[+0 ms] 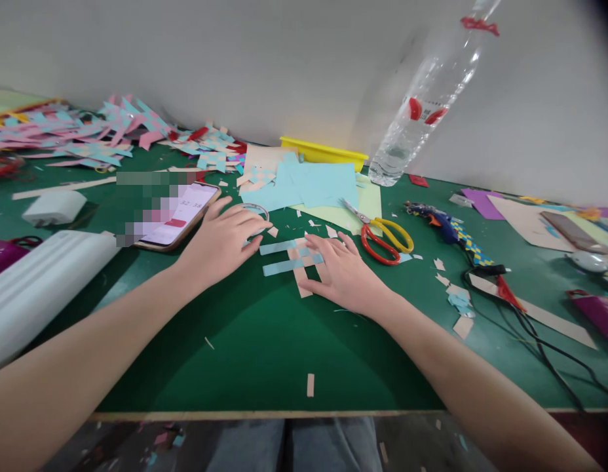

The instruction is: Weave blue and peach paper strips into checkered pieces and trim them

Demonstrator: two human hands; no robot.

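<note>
My left hand is palm down over a clear ring that looks like a roll of tape. Its thumb and fingers lie around the near side of the ring, hiding part of it. Flat on the green table, my right hand has its fingers spread over a small weave of paper strips. Two blue strips stick out to the left, crossing pale peach strips; the right part of the weave is under the hand. Scissors with one red and one yellow handle lie open beyond my right hand.
Blue paper sheets lie behind the hands, before a yellow tray. A tilted-looking plastic bottle stands right of them. Left are a phone, a white charger and heaped woven strips. Cables and scraps lie right.
</note>
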